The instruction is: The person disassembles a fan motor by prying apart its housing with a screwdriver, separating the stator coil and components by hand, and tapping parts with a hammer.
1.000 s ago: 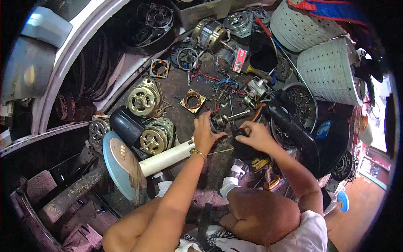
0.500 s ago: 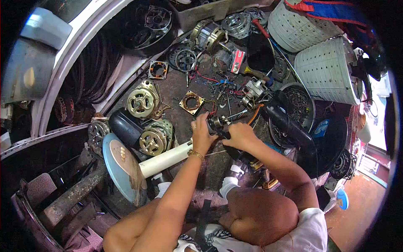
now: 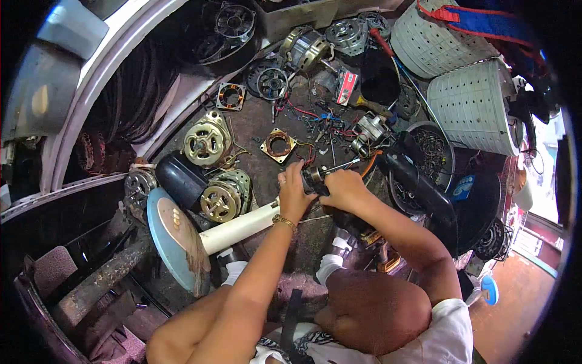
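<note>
Between my two hands is a dark motor part (image 3: 314,176) with a metal shaft sticking out to the upper right; my fingers cover much of it. My left hand (image 3: 293,193), wearing a ring and a gold bracelet, is closed around its left side. From the right, my right hand (image 3: 344,190) grips it with curled fingers. Just beyond my left fingers lies a square stator with copper windings (image 3: 279,145) and loose wires. A white fan stand pole (image 3: 242,229) with a round light blue base (image 3: 159,227) lies beside my left wrist.
Gold-coloured motors (image 3: 207,139) and a black cover (image 3: 180,177) lie at the left. A bowl of screws (image 3: 450,159) and a black tube (image 3: 418,176) are at the right. Perforated white drums (image 3: 467,103) stand behind. Wires and a screwdriver (image 3: 331,148) litter the floor.
The view has shifted slightly. My right hand has turned a little and moved up along the motor part; my left hand keeps its hold in nearly the same place.
</note>
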A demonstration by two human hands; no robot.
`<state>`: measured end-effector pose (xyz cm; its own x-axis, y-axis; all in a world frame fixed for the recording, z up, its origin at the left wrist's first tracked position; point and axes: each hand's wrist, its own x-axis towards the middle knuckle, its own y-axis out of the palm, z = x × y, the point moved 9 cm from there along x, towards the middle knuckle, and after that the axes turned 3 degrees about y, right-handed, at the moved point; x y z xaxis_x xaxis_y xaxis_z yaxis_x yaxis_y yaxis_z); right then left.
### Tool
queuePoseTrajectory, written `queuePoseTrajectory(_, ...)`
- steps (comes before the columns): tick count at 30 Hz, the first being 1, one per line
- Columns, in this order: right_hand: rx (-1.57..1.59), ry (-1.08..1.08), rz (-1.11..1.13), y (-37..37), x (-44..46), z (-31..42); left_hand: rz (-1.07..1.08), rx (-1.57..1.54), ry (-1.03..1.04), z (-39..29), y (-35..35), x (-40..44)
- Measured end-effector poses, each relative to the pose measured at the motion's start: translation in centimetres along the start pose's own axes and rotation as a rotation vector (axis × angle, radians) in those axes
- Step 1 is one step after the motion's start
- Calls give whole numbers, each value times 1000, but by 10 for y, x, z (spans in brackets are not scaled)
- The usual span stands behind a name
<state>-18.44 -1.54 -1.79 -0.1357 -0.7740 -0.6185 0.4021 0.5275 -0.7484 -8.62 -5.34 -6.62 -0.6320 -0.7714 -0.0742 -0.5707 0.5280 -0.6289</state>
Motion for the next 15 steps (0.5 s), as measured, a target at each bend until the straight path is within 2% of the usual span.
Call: queuePoseTrajectory(15, -39, -30, -1, 5, 4, 3, -16, 3, 40, 0, 0, 0)
